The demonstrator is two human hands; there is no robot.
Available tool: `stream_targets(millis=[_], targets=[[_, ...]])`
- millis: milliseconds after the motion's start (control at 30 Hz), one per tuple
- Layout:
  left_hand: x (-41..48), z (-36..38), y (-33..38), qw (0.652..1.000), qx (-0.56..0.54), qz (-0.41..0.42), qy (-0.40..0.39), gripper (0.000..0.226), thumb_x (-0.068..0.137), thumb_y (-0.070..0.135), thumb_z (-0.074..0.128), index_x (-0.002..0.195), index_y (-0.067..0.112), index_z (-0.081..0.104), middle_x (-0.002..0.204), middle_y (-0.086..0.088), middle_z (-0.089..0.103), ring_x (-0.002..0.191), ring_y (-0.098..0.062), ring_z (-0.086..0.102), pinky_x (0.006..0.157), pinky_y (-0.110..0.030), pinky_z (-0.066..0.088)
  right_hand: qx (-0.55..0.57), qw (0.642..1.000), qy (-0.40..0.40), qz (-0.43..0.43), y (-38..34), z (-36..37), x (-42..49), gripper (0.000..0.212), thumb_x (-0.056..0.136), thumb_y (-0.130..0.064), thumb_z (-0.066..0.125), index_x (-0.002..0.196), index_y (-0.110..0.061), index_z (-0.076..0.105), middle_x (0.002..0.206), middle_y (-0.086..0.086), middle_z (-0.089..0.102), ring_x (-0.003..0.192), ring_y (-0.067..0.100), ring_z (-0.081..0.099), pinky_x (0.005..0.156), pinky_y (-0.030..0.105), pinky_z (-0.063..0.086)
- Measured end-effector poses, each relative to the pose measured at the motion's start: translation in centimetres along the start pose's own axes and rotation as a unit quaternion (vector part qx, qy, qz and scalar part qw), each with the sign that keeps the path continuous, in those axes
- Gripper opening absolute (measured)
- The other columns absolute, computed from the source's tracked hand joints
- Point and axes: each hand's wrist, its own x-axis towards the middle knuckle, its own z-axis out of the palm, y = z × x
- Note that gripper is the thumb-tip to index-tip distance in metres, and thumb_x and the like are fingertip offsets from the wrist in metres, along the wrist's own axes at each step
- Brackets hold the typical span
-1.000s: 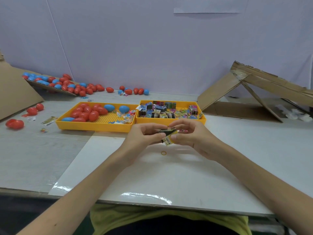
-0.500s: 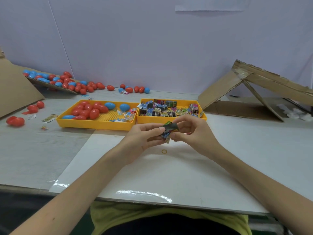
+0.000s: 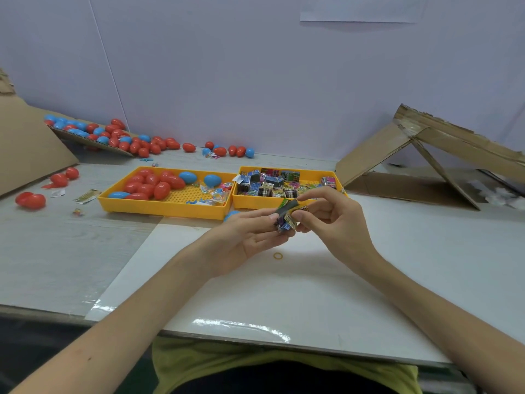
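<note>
My left hand (image 3: 247, 237) and my right hand (image 3: 332, 220) meet above the white sheet (image 3: 284, 294), both pinching a small printed paper box (image 3: 287, 216) between fingertips. The box is black, green and yellow, and one flap stands up at its top. A blue egg half (image 3: 231, 215) peeks out behind my left hand. A small yellow rubber band (image 3: 278, 255) lies on the sheet just below the hands.
Two yellow trays stand behind the hands: the left tray (image 3: 167, 210) holds red and blue plastic eggs and small toys, the right tray (image 3: 287, 169) several folded printed boxes. More eggs (image 3: 136, 143) lie along the back wall and at left. Cardboard pieces (image 3: 426, 160) lean at right and left.
The hands have lifted slightly and turned the little box; its flap now stands up where it lay flatter before. The camera view has shifted a little.
</note>
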Motion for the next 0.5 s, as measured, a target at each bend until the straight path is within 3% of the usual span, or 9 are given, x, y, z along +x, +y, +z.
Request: stream_targets(millis=[100,200,367,500], targets=[[-0.07,-0.23,0.01,0.998,-0.052,-0.028,-0.016,0.028,0.091,0.013,0.064,0.115,0.004,0.075,0.121,-0.017,0.070,0.105,-0.020,0.071,0.086,-0.024,0.057,0.005,1.000,0.001,-0.001,-0.07,0.14,-0.08,0.023,0.084,-0.012,0.077,0.103,-0.005,0.065,0.076,0.006,0.076,0.063,0.023,0.073,0.062,0.026,0.059],[0.01,-0.42,0.01,0.992,-0.107,-0.056,0.019,0.027,0.087,0.009,0.066,0.110,-0.001,0.076,0.121,-0.022,0.069,0.102,-0.023,0.073,0.082,-0.026,0.060,-0.006,1.000,0.005,-0.003,-0.10,0.19,-0.13,0.020,0.085,-0.011,0.078,0.098,-0.006,0.064,0.075,0.006,0.075,0.060,0.023,0.073,0.060,0.028,0.059],[0.05,-0.51,0.22,0.984,-0.148,-0.066,0.068,0.039,0.084,0.003,0.066,0.121,-0.008,0.067,0.118,-0.024,0.069,0.091,-0.024,0.074,0.073,-0.025,0.062,-0.089,0.995,0.023,-0.042,-0.17,0.14,-0.10,0.016,0.084,-0.015,0.080,0.088,-0.020,0.066,0.082,0.000,0.072,0.067,0.015,0.072,0.061,0.023,0.054],[0.07,-0.47,0.29,0.984,-0.136,-0.079,0.088,0.035,0.078,0.002,0.068,0.110,-0.010,0.072,0.106,-0.024,0.071,0.083,-0.023,0.073,0.073,-0.023,0.062,-0.078,0.996,0.014,-0.046,-0.07,0.30,-0.12,0.018,0.084,-0.008,0.080,0.087,-0.019,0.066,0.081,0.000,0.071,0.065,0.017,0.071,0.062,0.035,0.058]])
